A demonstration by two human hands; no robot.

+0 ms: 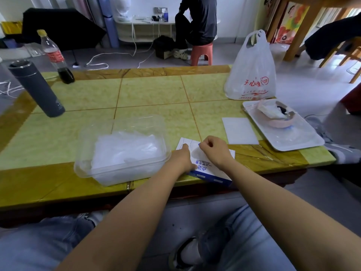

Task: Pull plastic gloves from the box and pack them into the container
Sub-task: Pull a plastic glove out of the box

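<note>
White-and-blue cardboard glove box (205, 171) sits beside clear plastic container (121, 170); left hand (180, 159) presses it flat-fingered; right hand (214, 151) pinches a translucent glove (196, 153).

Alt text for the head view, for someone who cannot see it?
The left hand rests on a glove box while the right hand pinches a plastic glove at its opening. A clear container of gloves sits left of it.

grey tiled floor (117, 59), pink stool (201, 53), white low shelf (144, 30)
</note>
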